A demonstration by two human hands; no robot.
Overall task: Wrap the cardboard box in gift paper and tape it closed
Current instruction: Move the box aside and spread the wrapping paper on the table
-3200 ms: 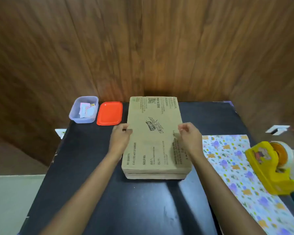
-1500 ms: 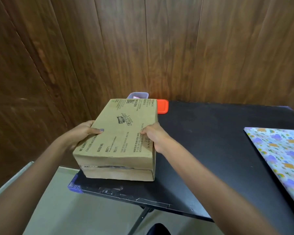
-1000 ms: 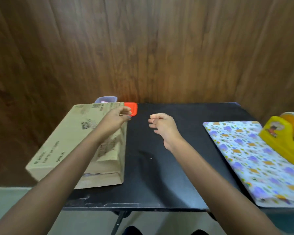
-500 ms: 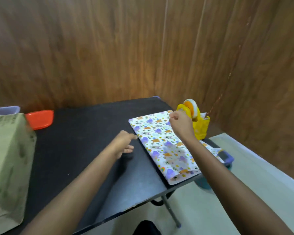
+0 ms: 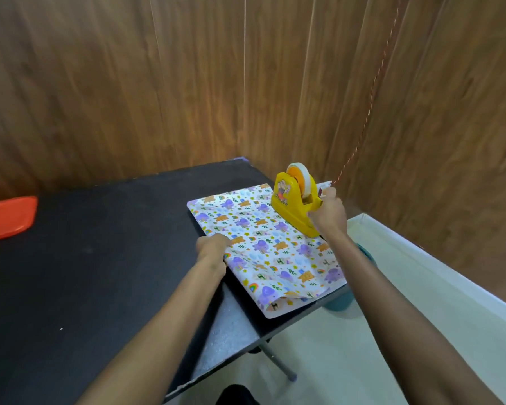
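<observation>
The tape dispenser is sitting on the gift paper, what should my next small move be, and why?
Probably lift the tape dispenser off the gift paper and set it on the table. Your right hand grips its end, it stands on the sheet's far part, and your left hand is at the sheet's edge; the paper likely won't slide under it.

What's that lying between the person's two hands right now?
In the head view, the animal-patterned gift paper lies on the black table between them: the left hand holds its left edge, the right hand grips the yellow plastic tape dispenser at its right edge.
</observation>
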